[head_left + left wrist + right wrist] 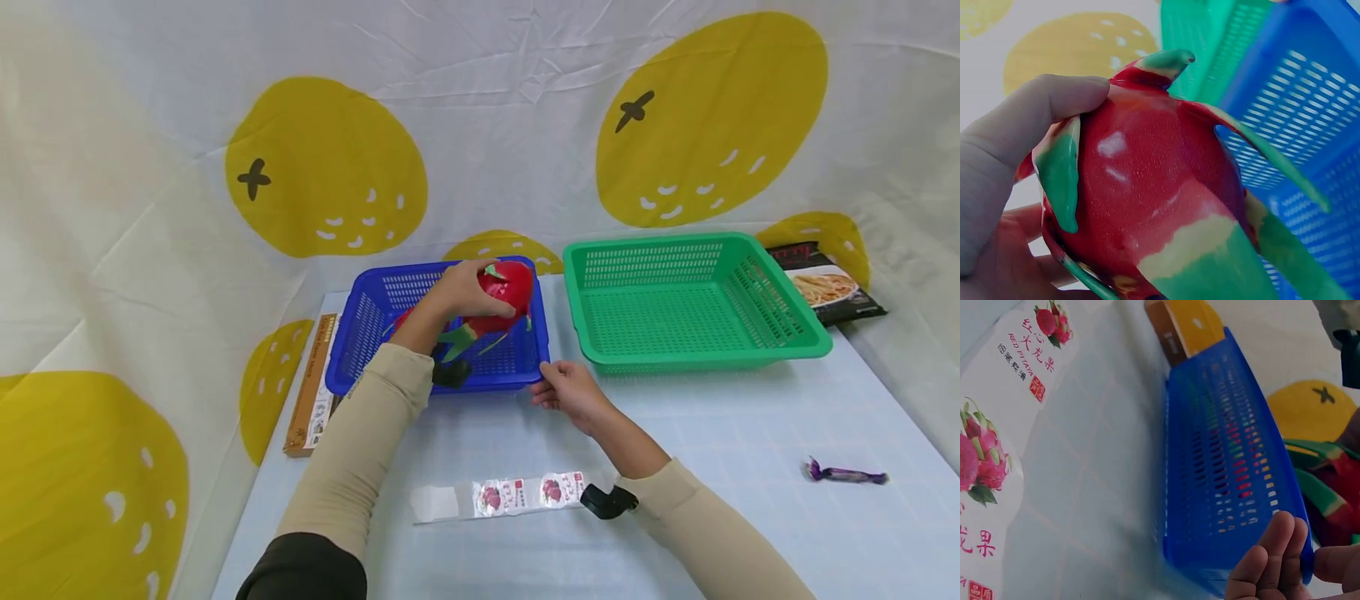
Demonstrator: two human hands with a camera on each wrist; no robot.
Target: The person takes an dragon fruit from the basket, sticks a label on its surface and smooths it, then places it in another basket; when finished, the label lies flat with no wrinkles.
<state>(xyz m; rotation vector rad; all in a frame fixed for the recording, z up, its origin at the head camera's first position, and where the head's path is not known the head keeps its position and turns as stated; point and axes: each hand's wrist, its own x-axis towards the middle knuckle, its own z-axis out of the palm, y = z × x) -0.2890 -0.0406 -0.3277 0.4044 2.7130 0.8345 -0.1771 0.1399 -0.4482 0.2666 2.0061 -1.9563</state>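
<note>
A red dragon fruit (512, 286) with green-tipped scales is gripped by my left hand (474, 290) above the blue basket (536, 367). In the left wrist view the thumb presses the side of the dragon fruit (1147, 162) and fingers curl behind it. More red and green shows inside the basket, partly hidden by my left forearm. My right hand (573, 392) pinches the basket's near right corner; in the right wrist view its fingers (1275, 550) lie outside the blue rim and the thumb is on the inner side.
A strip of dragon fruit labels (510, 497) lies in front of the basket. The green basket (697, 362) stands to the right, with a black food packet (832, 287) behind it. A brown box (306, 408) lies at the left, and a purple wrapped stick (847, 475) at the right.
</note>
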